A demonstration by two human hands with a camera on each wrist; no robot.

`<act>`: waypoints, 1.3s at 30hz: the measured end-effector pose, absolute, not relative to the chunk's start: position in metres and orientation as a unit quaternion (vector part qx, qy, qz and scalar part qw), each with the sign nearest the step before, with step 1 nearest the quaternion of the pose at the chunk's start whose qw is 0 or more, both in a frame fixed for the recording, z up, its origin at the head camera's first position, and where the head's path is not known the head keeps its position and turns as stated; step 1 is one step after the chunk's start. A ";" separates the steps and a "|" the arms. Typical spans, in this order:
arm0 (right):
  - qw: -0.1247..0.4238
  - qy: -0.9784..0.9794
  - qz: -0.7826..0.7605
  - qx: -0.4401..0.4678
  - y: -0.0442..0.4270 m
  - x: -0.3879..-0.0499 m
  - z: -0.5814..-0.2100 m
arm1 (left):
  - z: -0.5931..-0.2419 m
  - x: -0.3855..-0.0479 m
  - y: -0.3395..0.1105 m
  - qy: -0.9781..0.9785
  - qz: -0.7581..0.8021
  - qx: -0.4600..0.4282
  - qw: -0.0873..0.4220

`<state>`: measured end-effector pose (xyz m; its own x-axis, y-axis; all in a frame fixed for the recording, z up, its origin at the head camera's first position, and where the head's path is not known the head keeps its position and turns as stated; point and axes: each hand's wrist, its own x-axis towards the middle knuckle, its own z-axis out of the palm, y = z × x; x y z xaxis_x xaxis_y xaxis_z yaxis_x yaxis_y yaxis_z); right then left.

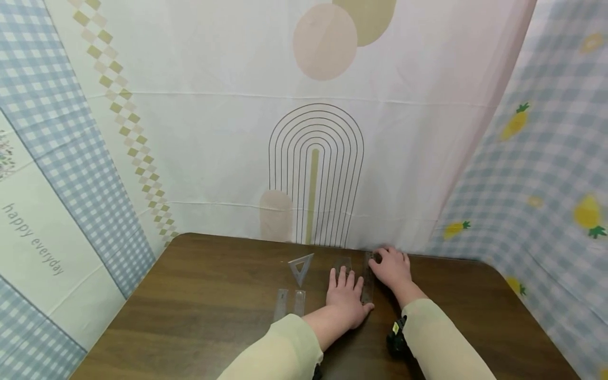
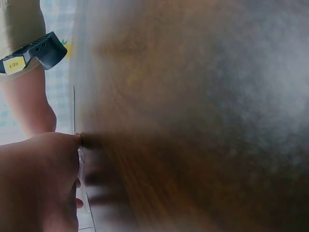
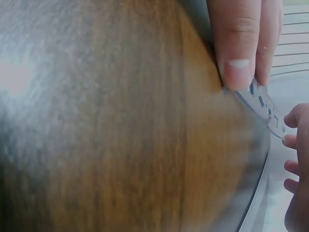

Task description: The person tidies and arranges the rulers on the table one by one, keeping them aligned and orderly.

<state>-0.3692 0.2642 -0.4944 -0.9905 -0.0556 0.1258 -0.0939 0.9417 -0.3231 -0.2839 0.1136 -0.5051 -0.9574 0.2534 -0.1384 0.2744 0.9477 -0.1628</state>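
A clear plastic ruler (image 1: 368, 279) lies lengthwise near the back of the brown table, between the two hands. My right hand (image 1: 393, 268) pinches its far end; in the right wrist view the thumb and a finger are on the ruler (image 3: 263, 107). Flat and spread, my left hand (image 1: 345, 302) is just left of the ruler, its thumb by the near end. Part of another clear piece (image 1: 343, 261) shows beyond the left fingertips. In the left wrist view, the left hand (image 2: 41, 179) hides most of the ruler.
A clear set square (image 1: 301, 268) lies left of the hands. Two more clear strips (image 1: 281, 302) lie nearer, partly hidden by the left sleeve. The wooden table (image 1: 214, 295) meets a patterned cloth (image 1: 214, 158) at its back edge. Checked cloth hangs on both sides.
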 end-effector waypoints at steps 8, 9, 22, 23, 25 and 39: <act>0.076 -0.975 0.206 0.031 0.265 -0.372 -0.494 | -0.510 -0.288 0.114 0.988 -0.069 0.131 0.053; 0.076 -0.973 0.215 0.029 0.265 -0.372 -0.493 | -0.510 -0.288 0.114 0.988 -0.069 0.129 0.050; 0.038 -0.937 0.347 0.007 0.264 -0.367 -0.493 | -0.511 -0.286 0.111 0.987 -0.079 0.135 0.033; 0.035 -0.935 0.353 0.005 0.264 -0.366 -0.493 | -0.512 -0.286 0.112 0.987 -0.079 0.135 0.032; 0.027 -0.929 0.370 0.002 0.264 -0.365 -0.495 | -0.512 -0.286 0.112 0.987 -0.079 0.134 0.030; -0.045 -0.854 0.517 0.009 0.270 -0.361 -0.501 | -0.512 -0.285 0.113 0.988 -0.070 0.133 0.031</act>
